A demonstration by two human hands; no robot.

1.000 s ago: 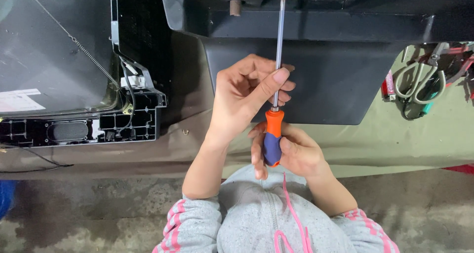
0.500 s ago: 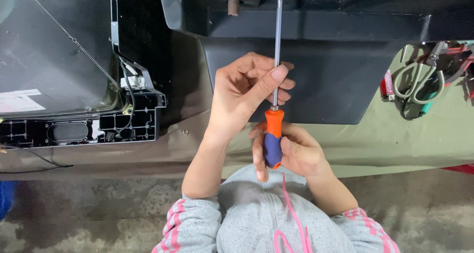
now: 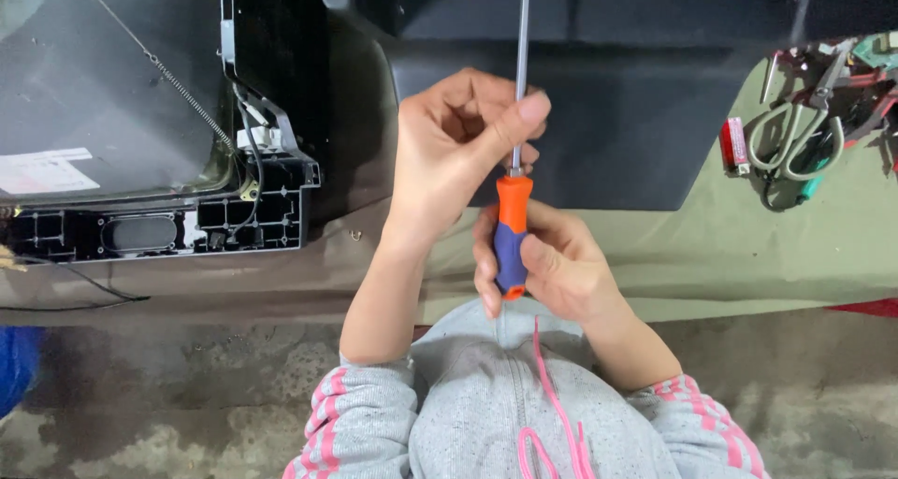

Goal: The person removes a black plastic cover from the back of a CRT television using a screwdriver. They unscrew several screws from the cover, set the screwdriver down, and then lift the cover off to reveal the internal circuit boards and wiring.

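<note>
While the right hand (image 3: 561,268) grips the orange-and-purple screwdriver (image 3: 512,231) handle, the left hand (image 3: 458,147) pinches its shaft. A white rectangular label (image 3: 42,173) sits far left, on the dark screen.

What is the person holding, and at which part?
A screwdriver: the right hand wraps its orange-and-purple handle, the left hand pinches its metal shaft.

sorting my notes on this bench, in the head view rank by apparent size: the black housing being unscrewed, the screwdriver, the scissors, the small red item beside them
1. black housing
2. screwdriver, long shaft included
3. scissors
4. small red item
</note>
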